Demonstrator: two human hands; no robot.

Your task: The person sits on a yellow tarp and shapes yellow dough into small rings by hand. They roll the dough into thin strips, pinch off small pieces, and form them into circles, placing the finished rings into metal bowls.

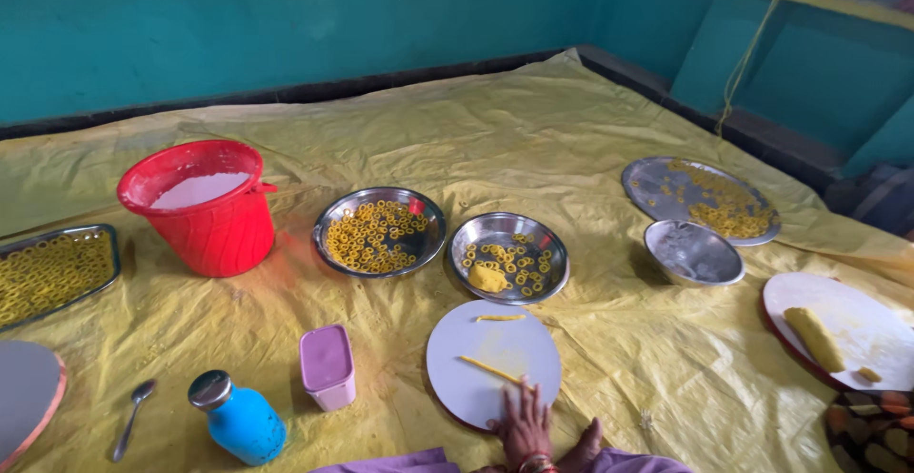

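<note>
One hand (526,425) reaches in from the bottom edge, fingers spread flat and pointing toward 12 o'clock, fingertips resting on the near rim of a round white board (493,364); it is open and grips nothing. Which hand it is I cannot tell for sure; it looks like the right. A foot or second hand lies just beside it at 3 o'clock, too unclear to name.

A thin yellow dough strip (490,369) lies on the board at about 11 o'clock from the hand, near but not touching the fingers. A shorter dough piece (500,318) lies at the board's far edge, at 12 o'clock.

Beyond the board, a steel plate (508,257) holds small yellow rings and a lump of dough. To its 9 o'clock, a second steel plate (380,231) is covered with rings. A red bucket (205,208) farther left holds white powder. At 9 o'clock from the hand stand a lilac tub (327,367) and a blue bottle (238,418), with a spoon (131,419) beyond. At 2 o'clock sit an empty steel bowl (693,252) and a large tray (700,200) of rings.
</note>
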